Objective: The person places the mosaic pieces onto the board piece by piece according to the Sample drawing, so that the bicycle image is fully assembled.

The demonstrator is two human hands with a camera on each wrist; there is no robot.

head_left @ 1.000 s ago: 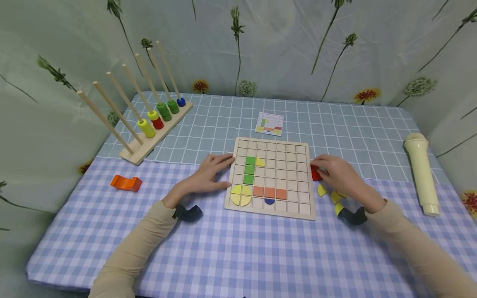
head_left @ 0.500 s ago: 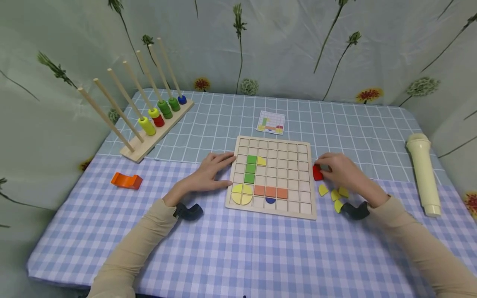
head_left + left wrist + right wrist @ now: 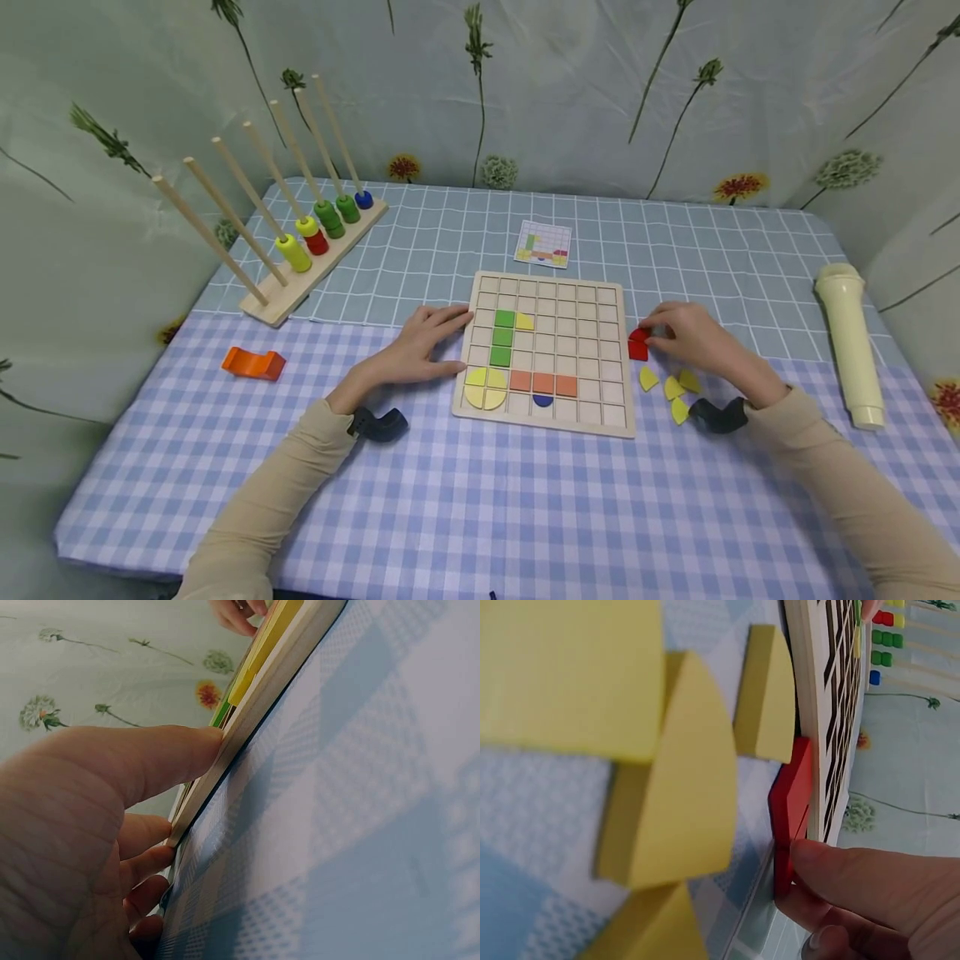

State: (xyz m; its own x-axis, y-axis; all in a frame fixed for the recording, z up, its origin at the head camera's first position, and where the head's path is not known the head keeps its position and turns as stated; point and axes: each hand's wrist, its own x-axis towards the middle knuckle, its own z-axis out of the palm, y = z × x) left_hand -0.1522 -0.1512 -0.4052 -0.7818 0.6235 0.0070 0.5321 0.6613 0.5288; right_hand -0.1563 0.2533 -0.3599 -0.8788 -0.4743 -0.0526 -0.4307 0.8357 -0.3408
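Note:
A wooden grid board point(image 3: 566, 337) lies mid-table with green point(image 3: 502, 337), orange point(image 3: 543, 383), yellow point(image 3: 486, 389) and blue point(image 3: 543, 401) flat pieces set in it. My left hand point(image 3: 416, 350) rests against the board's left side, fingers extended; in the left wrist view the thumb point(image 3: 187, 754) touches its edge. Just beyond the right side, my right hand point(image 3: 697, 335) pinches a small red piece point(image 3: 639, 334) between thumb and fingers. Another red piece point(image 3: 637, 352) adjoins it on the near side. Fingers partly hide the pinched piece, so its full outline cannot be told.
Several yellow quarter-round pieces point(image 3: 673, 388) lie below the right hand. A patterned card point(image 3: 543, 244) is behind the board. At the back left stands a peg rack point(image 3: 300, 279) with coloured beads; an orange block point(image 3: 253, 365) is nearer. A cream tube point(image 3: 850, 346) lies far right.
My right hand has shifted slightly right and away, uncovering more of the two red pieces beside the board. The left hand stays at the board's edge.

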